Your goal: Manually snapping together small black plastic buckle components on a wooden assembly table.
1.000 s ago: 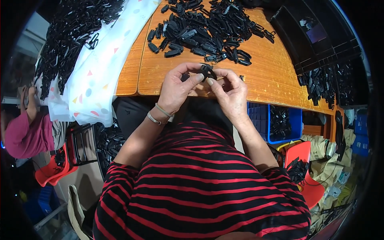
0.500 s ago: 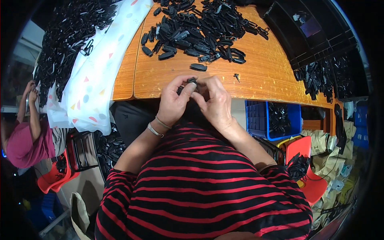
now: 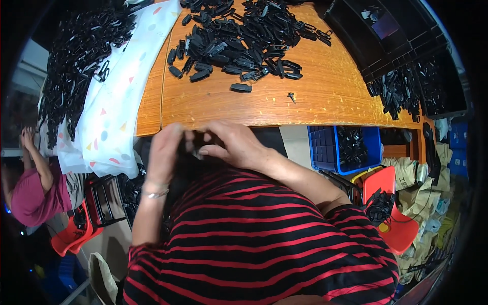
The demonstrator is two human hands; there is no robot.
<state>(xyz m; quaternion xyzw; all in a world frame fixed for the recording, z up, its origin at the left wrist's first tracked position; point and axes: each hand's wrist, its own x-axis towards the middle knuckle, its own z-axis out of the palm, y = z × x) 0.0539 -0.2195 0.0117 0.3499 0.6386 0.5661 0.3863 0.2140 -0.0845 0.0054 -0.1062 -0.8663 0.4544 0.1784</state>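
Observation:
My left hand [image 3: 163,148] is just off the near table edge, its fingers smeared by motion, so I cannot tell what it holds. Close beside it on the right, my right hand [image 3: 235,146] has its fingers bent and closed toward the thumb. Something dark shows by those fingertips, but its shape is lost against the dark clothing. On the wooden table [image 3: 203,109] beyond lies a single black plastic clip-like part [image 3: 240,88]. A small dark screw-like piece [image 3: 291,97] rests to its right. Farther back spreads a heap of similar black parts [image 3: 244,43].
More black parts [image 3: 84,56] cover a white patterned sheet [image 3: 109,117] on the left. A black crate [image 3: 391,40] stands at the back right, with parts beside it. A blue basket [image 3: 324,152] sits below the right table edge, near a red chair [image 3: 381,183]. A co-worker [image 3: 38,198] is at far left.
Both hands moved left and down off the table edge, the left one quickly. The small black part seen between them before is no longer clearly visible. The view has shifted slightly.

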